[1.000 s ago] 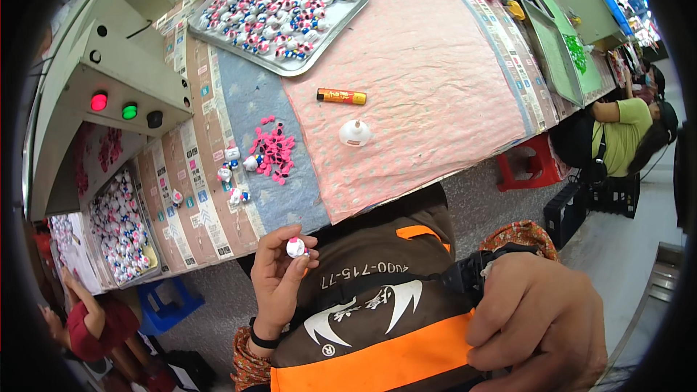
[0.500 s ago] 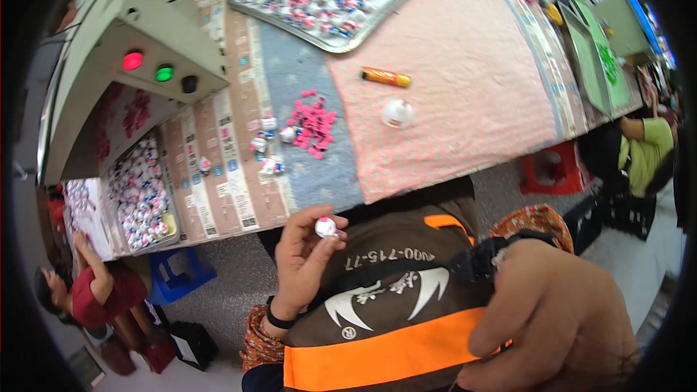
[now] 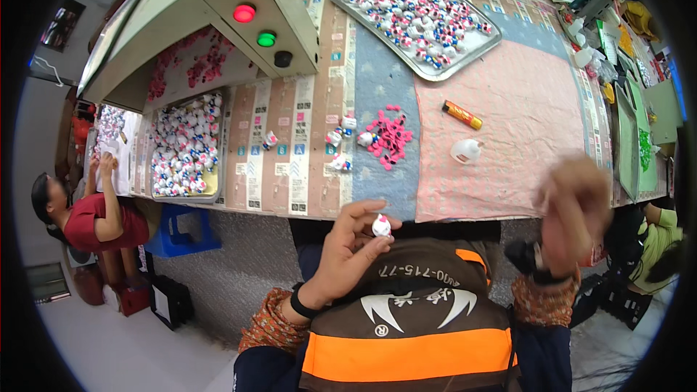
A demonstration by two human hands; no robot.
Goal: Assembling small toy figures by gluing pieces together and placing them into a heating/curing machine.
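Observation:
Over my lap, just off the table's front edge, my left hand (image 3: 348, 248) pinches a small white figurine (image 3: 381, 227) with a pink mark between thumb and fingers. My right hand (image 3: 575, 210) is at the right, by the front edge of the pink cloth (image 3: 508, 109); motion smears its fingers, so whether it holds anything does not show. Beyond my left hand lies a pile of small pink pieces (image 3: 390, 138), with several loose white figurines (image 3: 340, 162) beside it. On the cloth are a small white squeeze bottle (image 3: 465, 150) and a red-and-yellow tube (image 3: 462, 115).
A metal tray (image 3: 439, 76) full of figurines stands at the back. To the left is a beige machine (image 3: 218, 0) with red and green lights, and another full tray (image 3: 220, 149) below it. A co-worker in a red shirt (image 3: 116, 218) sits at the far left, near a blue stool (image 3: 181, 232).
My right hand has risen from low over my lap to the table's front edge at the right. The view has shifted left. My left hand keeps the figurine.

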